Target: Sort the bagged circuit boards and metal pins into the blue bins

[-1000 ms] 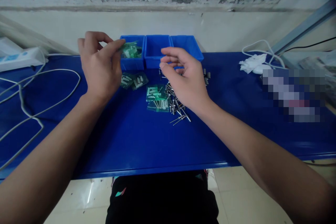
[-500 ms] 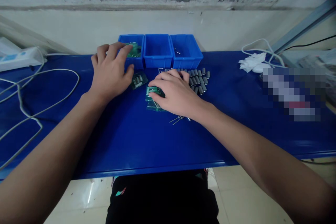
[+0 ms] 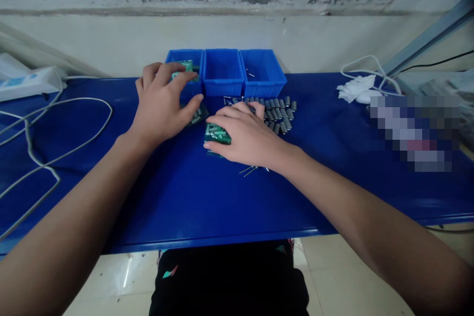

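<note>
My left hand (image 3: 163, 98) is at the front of the left blue bin (image 3: 185, 90), its fingers and thumb apart with nothing gripped between them. Inside that bin lie green circuit boards (image 3: 187, 66), partly behind my fingers. Under the left thumb, a dark circuit board (image 3: 199, 115) rests on the table, partly covered. My right hand (image 3: 248, 133) grips a green circuit board (image 3: 217, 133) by its edges, thumb at the near side and fingers at the far side. Beneath it another board edge shows. Dark cylindrical capacitors (image 3: 277, 113) stand and lie beyond the right hand.
A middle bin (image 3: 223, 87) and a right bin (image 3: 263, 90), with a small metal piece inside, stand against the wall. Thin leaded parts (image 3: 249, 170) lie by the right wrist. White cables (image 3: 55, 173) loop at left; crumpled tissue (image 3: 355, 88) lies at right.
My left hand has shifted slightly right, its thumb now over the dark board. The right fingers have closed around the green board, which now shows more of its components.
</note>
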Demonstrator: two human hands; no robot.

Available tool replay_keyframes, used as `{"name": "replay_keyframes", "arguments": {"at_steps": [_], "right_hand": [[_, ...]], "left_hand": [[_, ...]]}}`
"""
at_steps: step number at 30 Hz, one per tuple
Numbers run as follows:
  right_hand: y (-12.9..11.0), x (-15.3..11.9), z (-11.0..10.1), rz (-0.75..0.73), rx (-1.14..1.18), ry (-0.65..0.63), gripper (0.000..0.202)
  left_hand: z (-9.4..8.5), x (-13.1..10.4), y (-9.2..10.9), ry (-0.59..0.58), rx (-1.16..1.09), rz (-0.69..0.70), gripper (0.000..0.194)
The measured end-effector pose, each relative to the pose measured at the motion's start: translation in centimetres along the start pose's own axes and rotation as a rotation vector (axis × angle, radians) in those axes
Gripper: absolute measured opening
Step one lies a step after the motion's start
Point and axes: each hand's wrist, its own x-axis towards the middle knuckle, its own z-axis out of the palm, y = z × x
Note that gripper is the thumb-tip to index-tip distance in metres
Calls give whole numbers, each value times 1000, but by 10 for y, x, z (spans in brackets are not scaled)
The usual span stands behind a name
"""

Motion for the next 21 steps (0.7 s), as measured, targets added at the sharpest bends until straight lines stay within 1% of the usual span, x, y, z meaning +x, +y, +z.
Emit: {"name": "replay_keyframes", "arguments": {"at_steps": [3,6,9,11,14,16,18,21], "right_hand": [[0,0,0,-14,-13,4,42],[0,1,-1,-38,-29,14,37],[-2,3,-3,-57,-27,24,31],[-3,5,-5,-57,-5,26,31],[-2,7,-7,-33,8,47,34],[0,7,-9,-21,2,64,31],[3,6,-10,-30,-8,37,30],[6,3,-11,-62,-16,-58,37]], "left_hand": [[4,-1,-3,67,-1,112,51],[7,0,-7,79,17,165,47],[6,2,-7,68,19,179,47],[3,3,-5,63,1,203,49],[0,4,-2,77,-44,293,53],[-2,4,1,80,-67,356,54],[-3,4,3,67,-77,389,53],[-3,3,3,52,-79,388,51]]}}
